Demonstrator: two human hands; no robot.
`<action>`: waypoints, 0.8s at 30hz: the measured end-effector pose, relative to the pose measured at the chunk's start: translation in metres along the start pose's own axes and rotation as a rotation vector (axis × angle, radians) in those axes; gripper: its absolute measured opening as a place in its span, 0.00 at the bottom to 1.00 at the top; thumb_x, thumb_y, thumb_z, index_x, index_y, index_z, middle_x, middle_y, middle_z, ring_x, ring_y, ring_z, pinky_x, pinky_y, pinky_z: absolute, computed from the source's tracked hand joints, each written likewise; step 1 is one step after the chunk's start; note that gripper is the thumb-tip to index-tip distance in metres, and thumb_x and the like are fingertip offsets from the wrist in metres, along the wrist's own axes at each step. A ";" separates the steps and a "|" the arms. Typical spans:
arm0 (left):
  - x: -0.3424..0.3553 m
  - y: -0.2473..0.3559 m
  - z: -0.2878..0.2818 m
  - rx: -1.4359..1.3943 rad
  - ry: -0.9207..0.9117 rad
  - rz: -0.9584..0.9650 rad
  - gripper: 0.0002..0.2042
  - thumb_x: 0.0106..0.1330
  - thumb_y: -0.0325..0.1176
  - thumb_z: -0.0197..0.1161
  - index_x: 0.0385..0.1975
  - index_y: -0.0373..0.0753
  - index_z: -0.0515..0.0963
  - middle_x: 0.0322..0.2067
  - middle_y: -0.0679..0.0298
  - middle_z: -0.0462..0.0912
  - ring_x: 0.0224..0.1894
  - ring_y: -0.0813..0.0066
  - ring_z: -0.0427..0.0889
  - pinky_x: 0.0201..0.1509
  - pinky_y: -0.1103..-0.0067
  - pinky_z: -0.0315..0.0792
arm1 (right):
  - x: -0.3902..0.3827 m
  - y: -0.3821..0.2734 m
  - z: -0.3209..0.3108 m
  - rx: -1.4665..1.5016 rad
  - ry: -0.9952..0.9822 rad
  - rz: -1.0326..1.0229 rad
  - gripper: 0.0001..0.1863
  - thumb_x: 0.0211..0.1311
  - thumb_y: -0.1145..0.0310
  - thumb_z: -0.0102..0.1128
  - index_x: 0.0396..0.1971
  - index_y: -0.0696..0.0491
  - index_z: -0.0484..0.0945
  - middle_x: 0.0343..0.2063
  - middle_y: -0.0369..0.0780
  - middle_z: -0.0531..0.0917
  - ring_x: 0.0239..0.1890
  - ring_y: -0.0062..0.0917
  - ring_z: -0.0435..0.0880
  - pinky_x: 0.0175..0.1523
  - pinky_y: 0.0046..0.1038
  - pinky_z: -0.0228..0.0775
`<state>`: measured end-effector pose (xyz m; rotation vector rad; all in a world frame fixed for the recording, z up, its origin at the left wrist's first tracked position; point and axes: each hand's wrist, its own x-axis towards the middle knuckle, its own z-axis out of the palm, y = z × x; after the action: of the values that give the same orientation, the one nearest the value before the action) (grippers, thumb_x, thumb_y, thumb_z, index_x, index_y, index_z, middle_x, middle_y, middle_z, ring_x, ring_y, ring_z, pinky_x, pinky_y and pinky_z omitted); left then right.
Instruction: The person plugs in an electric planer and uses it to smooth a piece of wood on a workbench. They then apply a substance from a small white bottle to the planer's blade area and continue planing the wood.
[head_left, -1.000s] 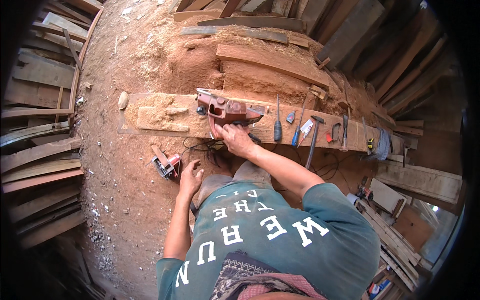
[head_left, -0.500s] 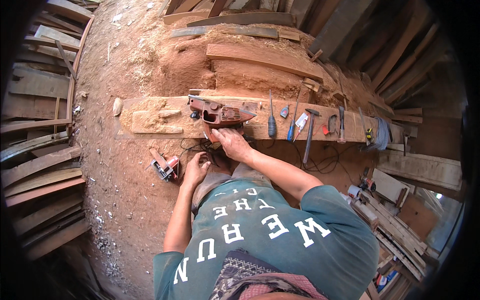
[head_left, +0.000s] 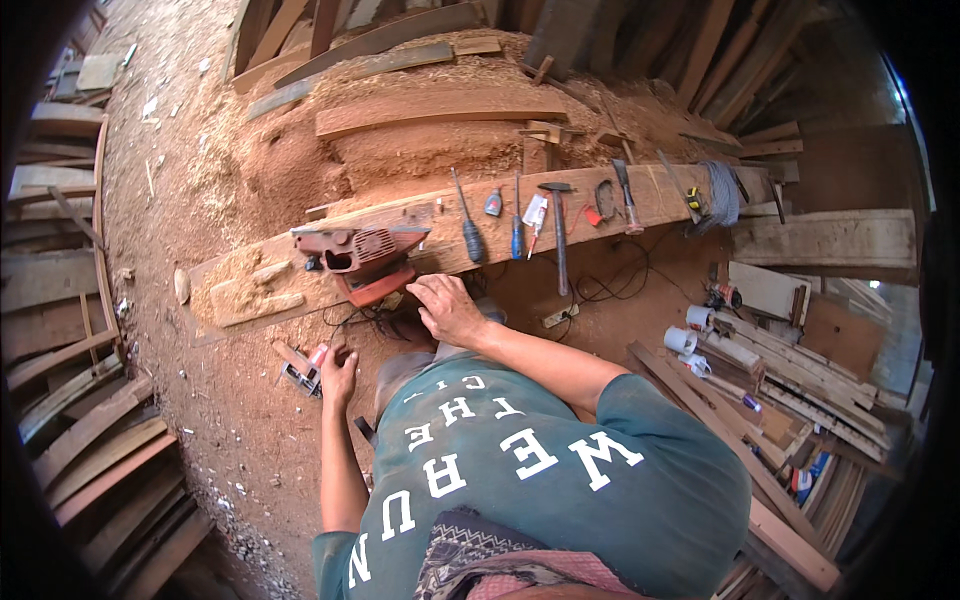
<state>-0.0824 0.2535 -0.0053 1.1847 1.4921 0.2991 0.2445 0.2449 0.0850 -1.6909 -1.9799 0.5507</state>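
Head view, looking straight down: a person in a green printed shirt leans toward a long wooden plank [head_left: 640, 205] that serves as a workbench across a floor of reddish sawdust. The right hand [head_left: 447, 308] rests at the plank's near edge, fingers spread and open, palm down, gripping nothing; it lies just beside the red electric planer [head_left: 362, 258], which sits on the plank with its base turned up. The fingertips come close to the planer's red body, but whether they touch it cannot be told. The left hand [head_left: 338, 372] hangs lower, near the ground, its fingers curled loosely next to a small red and grey tool [head_left: 303, 367] lying on the sawdust; whether it grips that tool cannot be told. Further along the plank lie a dark-handled screwdriver [head_left: 468, 228], a blue-handled screwdriver [head_left: 516, 225] and a hammer [head_left: 558, 232], side by side and apart from the hands. A pale wood offcut [head_left: 250, 295] lies on the plank's left end. Stacked boards [head_left: 70, 440] line the left of the floor.
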 end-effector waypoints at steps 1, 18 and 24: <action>-0.007 -0.025 0.000 -0.015 -0.019 -0.065 0.23 0.70 0.32 0.68 0.61 0.28 0.74 0.51 0.51 0.86 0.54 0.64 0.85 0.60 0.72 0.78 | -0.005 0.005 -0.010 0.002 0.028 0.054 0.24 0.56 0.70 0.68 0.55 0.56 0.79 0.53 0.45 0.79 0.60 0.41 0.75 0.63 0.44 0.66; -0.117 -0.113 0.124 0.127 -0.009 -0.396 0.21 0.72 0.39 0.65 0.57 0.31 0.81 0.49 0.52 0.87 0.51 0.67 0.85 0.57 0.73 0.78 | -0.128 0.341 -0.179 -0.180 0.311 0.952 0.23 0.59 0.70 0.71 0.55 0.54 0.76 0.51 0.52 0.78 0.58 0.51 0.77 0.62 0.47 0.72; -0.117 -0.030 0.174 0.076 0.088 -0.357 0.21 0.71 0.34 0.65 0.61 0.32 0.78 0.47 0.52 0.87 0.43 0.70 0.85 0.48 0.74 0.80 | -0.137 0.367 -0.178 -0.044 0.260 0.888 0.25 0.58 0.69 0.73 0.54 0.56 0.77 0.53 0.52 0.78 0.58 0.50 0.78 0.61 0.45 0.73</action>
<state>0.0329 0.0757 -0.0129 0.9502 1.7712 0.0520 0.6594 0.1673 0.0013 -2.4875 -0.9949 0.5263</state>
